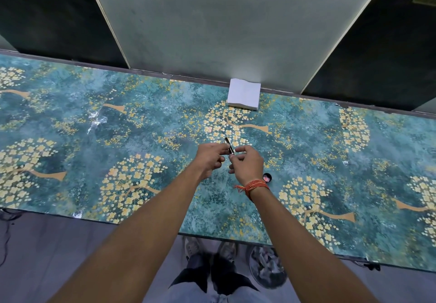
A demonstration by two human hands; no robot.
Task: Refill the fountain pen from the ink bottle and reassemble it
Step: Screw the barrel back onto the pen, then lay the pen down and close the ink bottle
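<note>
Head view, left to right: left hand (210,158) pinches the fountain pen (228,145) above the table (70,123) near centre, right hand (247,164) closes fingertips on its lower end, small dark cap-like thing (267,177) on the table just right of the wrist, ink bottle not visible. Likely a twist step, either way can't tell; keep the left grip fixed, turn with the right only, stay axial. Pen is small, dark with metallic glint, tilted, detail unresolved.
</note>
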